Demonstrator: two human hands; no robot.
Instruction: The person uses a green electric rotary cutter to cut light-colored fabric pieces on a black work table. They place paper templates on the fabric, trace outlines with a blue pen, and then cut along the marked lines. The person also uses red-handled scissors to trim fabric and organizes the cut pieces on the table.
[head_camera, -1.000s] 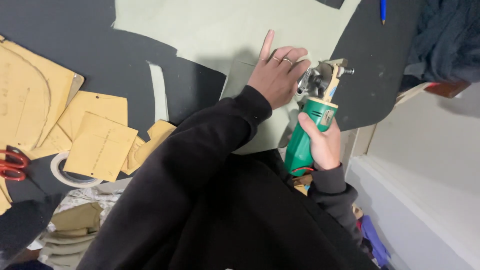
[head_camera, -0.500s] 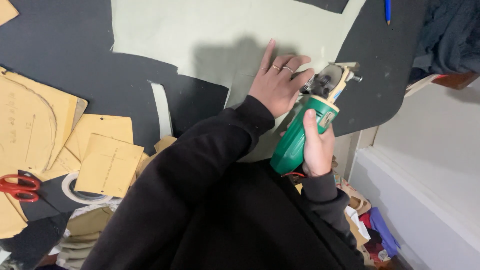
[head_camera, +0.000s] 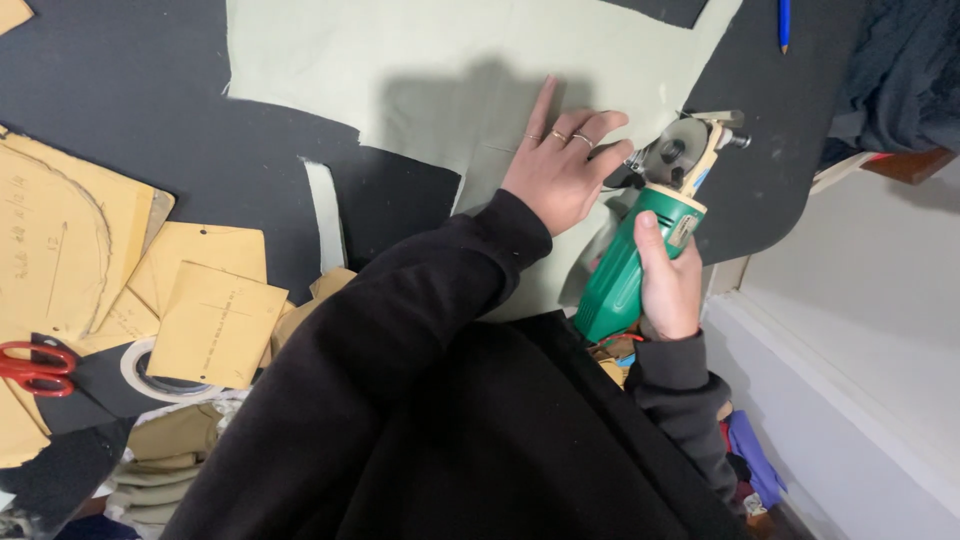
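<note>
At the far left edge, red-handled scissors (head_camera: 32, 367) are cut off by the frame, so only the handles show. Beside them lie tan card pattern pieces (head_camera: 215, 322), overlapping one another; faint writing on them is too small to read. A roll of white tape (head_camera: 142, 372) is half hidden under the nearest card. Below that, folded olive cloth (head_camera: 165, 455) is partly covered by the person's black sleeve (head_camera: 400, 330), which blocks much of the near side of the table.

The work surface is a dark grey table top (head_camera: 120, 110), with a large sheet of pale green fabric (head_camera: 440, 70) spread across its far side and running out of view at the top. A narrow offcut strip (head_camera: 322, 215) of the same fabric lies apart from it on the dark surface.

The left hand (head_camera: 556, 170) lies flat on the fabric, fingers spread and pressing down, grasping nothing; rings show on two fingers. Just to its right, touching its fingertips, is the green electric rotary cutter (head_camera: 640, 260). The right hand (head_camera: 668, 285) is wrapped around the cutter's green body, thumb along the top. The round blade sits at the fabric's right edge; whether it is actually in the cloth is hidden by the guard and the fingers.

Further right, a blue pen (head_camera: 784, 24) lies on the table, cut off at the top. Past the table's edge are a white ledge (head_camera: 850, 340) and dark bundled cloth (head_camera: 900, 70), its shape hard to make out.
</note>
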